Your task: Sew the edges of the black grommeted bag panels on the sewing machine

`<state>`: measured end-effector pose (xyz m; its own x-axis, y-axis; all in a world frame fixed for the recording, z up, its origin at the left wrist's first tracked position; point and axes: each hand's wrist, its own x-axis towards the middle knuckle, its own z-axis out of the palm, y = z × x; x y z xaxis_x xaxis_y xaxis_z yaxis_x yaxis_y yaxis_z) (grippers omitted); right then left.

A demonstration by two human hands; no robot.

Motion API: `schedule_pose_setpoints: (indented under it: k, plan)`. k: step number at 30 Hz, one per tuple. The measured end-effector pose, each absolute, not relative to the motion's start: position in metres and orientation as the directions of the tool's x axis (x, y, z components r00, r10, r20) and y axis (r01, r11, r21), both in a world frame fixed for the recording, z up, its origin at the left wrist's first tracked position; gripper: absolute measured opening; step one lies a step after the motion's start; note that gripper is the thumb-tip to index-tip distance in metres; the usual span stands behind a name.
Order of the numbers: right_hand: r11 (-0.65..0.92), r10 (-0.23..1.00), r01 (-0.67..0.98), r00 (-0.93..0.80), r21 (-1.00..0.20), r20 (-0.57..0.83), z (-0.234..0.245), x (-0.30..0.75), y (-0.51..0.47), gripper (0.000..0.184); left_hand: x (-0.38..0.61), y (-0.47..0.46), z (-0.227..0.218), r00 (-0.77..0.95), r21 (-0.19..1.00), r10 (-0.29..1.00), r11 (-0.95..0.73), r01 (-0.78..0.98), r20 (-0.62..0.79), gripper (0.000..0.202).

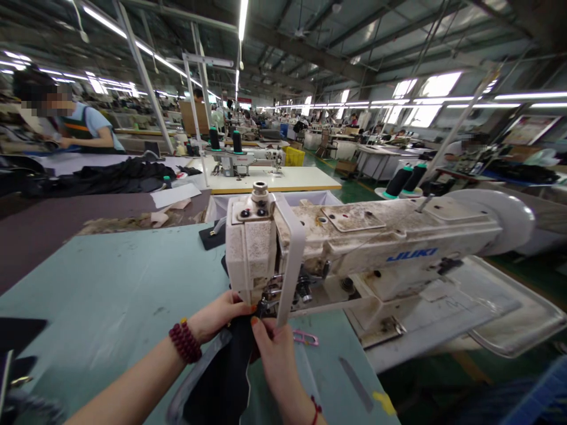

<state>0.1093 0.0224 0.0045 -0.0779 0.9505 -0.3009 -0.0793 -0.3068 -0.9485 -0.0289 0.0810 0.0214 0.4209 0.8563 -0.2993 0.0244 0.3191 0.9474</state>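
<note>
A white, stained sewing machine stands on a pale green tabletop. Black fabric runs from under its needle area down toward me, with a greyish strip along its left side. My left hand pinches the fabric's left edge, thumb and fingers close to the presser foot. Just right of it, my right hand grips the fabric's other edge, thumb on top and fingers partly hidden below. The needle itself is hard to make out behind the machine's white guard bar.
A pink slotted piece lies right of my right hand. Black pieces lie at the table's left edge, and another sits behind the machine head. Thread cones stand behind. Across the way, a person works near piled black cloth.
</note>
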Motion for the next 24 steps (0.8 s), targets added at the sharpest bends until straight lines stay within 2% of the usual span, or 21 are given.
schedule_pose_setpoints:
  k: [8, 13, 24]
  plan:
    - [-0.292, 0.954, -0.049, -0.094, -0.955, -0.286, 0.002, 0.113, 0.024, 0.056, -0.029, 0.079, 0.019, 0.375, 0.94, 0.869, 0.34, 0.024, -0.324, 0.027]
    - [-0.289, 0.952, -0.022, -0.11, -0.957, -0.285, 0.008, 0.115, 0.024, 0.057, -0.027, 0.075, 0.02, 0.327, 0.929, 0.877, 0.37, 0.007, -0.352, 0.026]
    - [-0.283, 0.948, 0.026, -0.143, -0.959, -0.284, 0.013, 0.12, 0.025, 0.063, -0.027, 0.071, 0.014, 0.317, 0.941, 0.893, 0.339, -0.008, -0.32, 0.028]
